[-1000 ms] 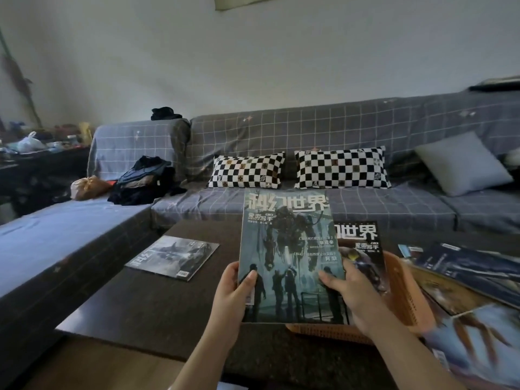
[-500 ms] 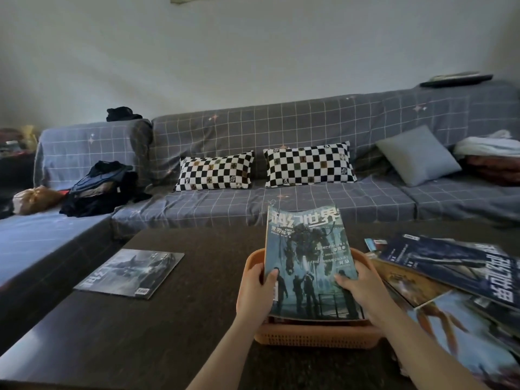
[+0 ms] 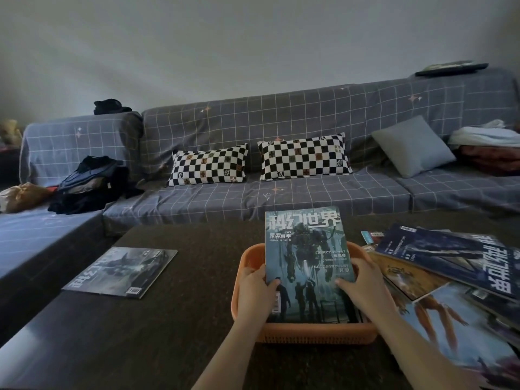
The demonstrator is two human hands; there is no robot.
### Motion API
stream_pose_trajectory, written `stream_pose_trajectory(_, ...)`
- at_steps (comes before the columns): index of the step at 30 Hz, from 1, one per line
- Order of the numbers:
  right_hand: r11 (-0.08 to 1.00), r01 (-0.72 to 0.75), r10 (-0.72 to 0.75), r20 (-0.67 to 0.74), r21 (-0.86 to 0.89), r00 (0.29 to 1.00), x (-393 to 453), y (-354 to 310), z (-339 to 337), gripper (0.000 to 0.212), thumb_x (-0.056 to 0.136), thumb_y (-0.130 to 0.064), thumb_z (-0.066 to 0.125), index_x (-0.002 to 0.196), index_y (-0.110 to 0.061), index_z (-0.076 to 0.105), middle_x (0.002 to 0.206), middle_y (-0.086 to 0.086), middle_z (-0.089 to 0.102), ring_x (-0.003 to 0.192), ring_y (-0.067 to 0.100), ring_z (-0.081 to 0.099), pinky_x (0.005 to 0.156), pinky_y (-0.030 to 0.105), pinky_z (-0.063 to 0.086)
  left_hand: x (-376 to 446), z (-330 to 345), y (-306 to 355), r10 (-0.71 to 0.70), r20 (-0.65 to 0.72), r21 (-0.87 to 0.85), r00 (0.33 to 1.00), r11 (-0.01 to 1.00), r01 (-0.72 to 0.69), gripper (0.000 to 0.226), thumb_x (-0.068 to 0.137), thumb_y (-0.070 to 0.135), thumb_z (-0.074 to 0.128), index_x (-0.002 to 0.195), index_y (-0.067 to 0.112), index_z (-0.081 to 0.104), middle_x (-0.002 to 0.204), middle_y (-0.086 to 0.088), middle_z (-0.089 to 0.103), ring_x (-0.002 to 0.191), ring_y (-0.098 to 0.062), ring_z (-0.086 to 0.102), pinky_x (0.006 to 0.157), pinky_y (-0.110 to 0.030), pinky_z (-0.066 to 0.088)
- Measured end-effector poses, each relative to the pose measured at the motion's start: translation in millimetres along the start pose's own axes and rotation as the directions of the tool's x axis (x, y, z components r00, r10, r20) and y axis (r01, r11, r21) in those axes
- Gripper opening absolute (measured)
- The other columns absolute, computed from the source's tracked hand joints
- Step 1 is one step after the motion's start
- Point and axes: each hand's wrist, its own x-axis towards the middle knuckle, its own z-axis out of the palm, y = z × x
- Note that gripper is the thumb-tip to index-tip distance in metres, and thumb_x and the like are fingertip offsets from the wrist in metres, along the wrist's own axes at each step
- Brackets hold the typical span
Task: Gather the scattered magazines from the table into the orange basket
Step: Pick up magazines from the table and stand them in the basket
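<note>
On the dark table (image 3: 168, 327) before the grey sofa (image 3: 281, 136), the teal magazine (image 3: 306, 263), titled 科幻世界, has dropped since a second ago into the orange basket (image 3: 247, 257). The left hand (image 3: 254, 294) and right hand (image 3: 363, 288) grip its lower edges, probably seating it; several magazines remain outside.

A grey sofa (image 3: 323, 192) with a white grid cover ran along the wall. Two black-and-white checkered pillows (image 3: 208, 168) leaned against its back, with a plain grey cushion (image 3: 412, 146) to their right. A heap of dark clothes (image 3: 90, 184) lay on the left seat beside a tan bag (image 3: 21, 195). Folded white cloth (image 3: 484, 135) sat at the far right.
</note>
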Motion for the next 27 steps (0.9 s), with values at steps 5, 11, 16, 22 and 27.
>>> stream_pose_trajectory(5,0.991,-0.128,0.124,0.104,0.031,0.987,3.4,3.8,2.6,0.023,0.085,-0.03,0.064,0.104,-0.019,0.058,0.085,-0.007,0.065,0.073,0.009,0.062,0.063,0.029,0.05,-4.9,-2.3,2.2,-0.075,0.026,0.03,0.997,0.997,0.074,0.046,0.095,0.032,0.056,0.139,0.023,0.046,0.085,0.009,0.066,0.068,-0.001,0.065,0.049,-0.012,0.045)
stream_pose_trajectory(11,0.988,-0.151,0.148,0.143,0.012,0.979,8.3,7.1,3.0,0.011,0.087,-0.034,0.059,0.081,-0.026,0.058,0.077,-0.007,0.066,0.072,0.01,0.063,0.069,0.034,0.053,-6.8,-3.2,4.1,-0.14,0.042,-0.031,0.989,0.989,0.141,0.013,0.095,0.029,0.055,0.097,0.022,0.066,0.078,0.004,0.071,0.069,-0.008,0.07,0.06,-0.026,0.059)
stream_pose_trajectory(16,0.984,-0.161,0.148,0.146,0.076,0.978,7.9,6.2,1.5,0.014,0.088,-0.032,0.059,0.076,-0.025,0.059,0.076,-0.006,0.068,0.072,0.01,0.064,0.067,0.033,0.053,-4.2,-1.1,1.6,-0.169,0.017,-0.067,0.985,0.983,0.17,0.018,0.095,0.027,0.056,0.083,0.02,0.068,0.073,0.0,0.072,0.062,-0.01,0.068,0.05,-0.017,0.051)
stream_pose_trajectory(22,0.983,-0.184,0.176,0.201,0.023,0.964,7.1,2.9,1.7,0.015,0.087,-0.04,0.057,0.089,-0.025,0.059,0.079,-0.01,0.065,0.072,0.007,0.061,0.059,0.027,0.047,-4.6,1.5,4.5,-0.169,0.07,-0.08,0.983,0.982,0.174,0.016,0.096,0.032,0.055,0.089,0.02,0.065,0.074,0.003,0.07,0.057,-0.002,0.062,0.044,-0.012,0.043)
stream_pose_trajectory(27,0.947,-0.264,0.215,0.248,0.181,0.945,5.1,-0.9,0.5,0.013,0.088,-0.035,0.06,0.087,-0.024,0.053,0.082,-0.01,0.059,0.072,0.002,0.052,0.052,0.019,0.035,-4.3,0.4,8.3,-0.165,0.174,-0.093,0.971,0.979,0.183,0.024,0.097,0.035,0.051,0.114,0.018,0.057,0.09,0.004,0.069,0.068,-0.002,0.064,0.046,-0.011,0.041)
